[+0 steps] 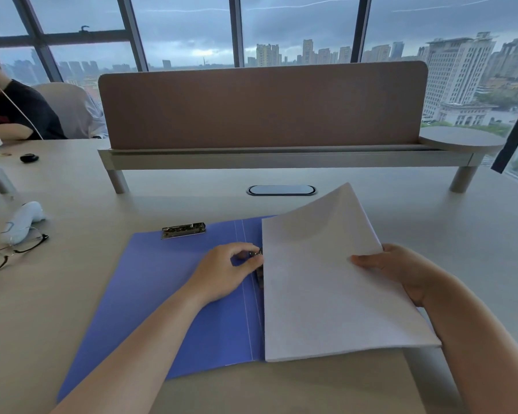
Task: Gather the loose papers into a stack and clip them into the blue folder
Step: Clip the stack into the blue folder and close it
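Papers gathered and laid in the open folder; clipping looks unfinished.

The blue folder (174,294) lies open on the desk (461,210), and the paper stack (320,288) rests on its right half, far corner curling upward. The right hand (401,273) grips the stack's right edge, fingers curled round it. The left hand (228,273) pinches the spine clip (257,254) at the stack's left edge. Gathering seems done; securing the sheets under the clip remains. A second clip (183,230) sits unused at the folder's top edge.
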Available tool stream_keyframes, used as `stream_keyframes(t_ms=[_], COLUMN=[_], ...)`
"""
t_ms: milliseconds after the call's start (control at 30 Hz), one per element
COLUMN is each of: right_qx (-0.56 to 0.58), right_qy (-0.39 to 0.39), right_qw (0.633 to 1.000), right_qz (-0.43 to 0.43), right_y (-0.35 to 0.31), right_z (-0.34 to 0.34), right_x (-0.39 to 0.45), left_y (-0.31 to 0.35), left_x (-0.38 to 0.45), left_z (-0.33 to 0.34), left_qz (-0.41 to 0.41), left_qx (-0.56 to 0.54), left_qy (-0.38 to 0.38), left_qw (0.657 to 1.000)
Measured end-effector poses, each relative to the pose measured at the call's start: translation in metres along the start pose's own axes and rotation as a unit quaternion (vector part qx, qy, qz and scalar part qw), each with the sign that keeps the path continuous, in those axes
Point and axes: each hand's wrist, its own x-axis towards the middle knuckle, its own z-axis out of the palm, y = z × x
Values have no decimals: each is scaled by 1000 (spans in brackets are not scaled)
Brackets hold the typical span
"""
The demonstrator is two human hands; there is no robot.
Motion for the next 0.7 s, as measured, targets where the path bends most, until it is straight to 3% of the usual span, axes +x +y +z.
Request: stream_keyframes(t_ms=[167, 500, 700], right_qx=[21, 22, 20], right_qy=[-9, -7, -3], right_qw=[1000, 1000, 1000], right_qz=[4, 10, 15], right_y=[0, 1, 5], right_z=[-15, -19, -22], right_x=[-6, 1, 4], left_y=[4, -7, -7], left_x=[16, 34, 36], left_z=[5, 9, 13], left_qz=[-30, 2, -6], left_qx=[32, 10, 36], left_qy=[56, 19, 43], left_qw=[997, 1000, 998])
